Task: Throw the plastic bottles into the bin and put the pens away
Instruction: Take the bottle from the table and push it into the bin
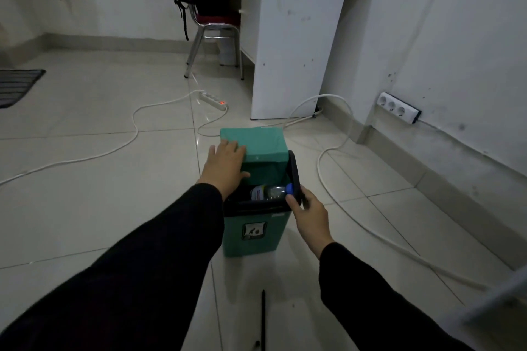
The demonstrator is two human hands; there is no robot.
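Green bin stands on the tiled floor, in front of the white desk. Left hand lies flat on the bin's swing lid, fingers together and extended, thumb out, pressing the lid back so the mouth is open. Right hand is at the bin's right rim, fingertips pinched at the blue cap of a plastic bottle; whether it grips the cap or just the rim, cannot tell. Bottle lies inside the bin mouth, long axis roughly left-right across the opening, cap end toward the right hand, body pointing toward the left hand. Right hand is nearer, touching at the cap end. Judgement: bottle drop nearly done, letting go is what remains. A thin dark stick, maybe a pen, lies on the floor on the near side of the bin, well apart from both hands, pointing toward the bin
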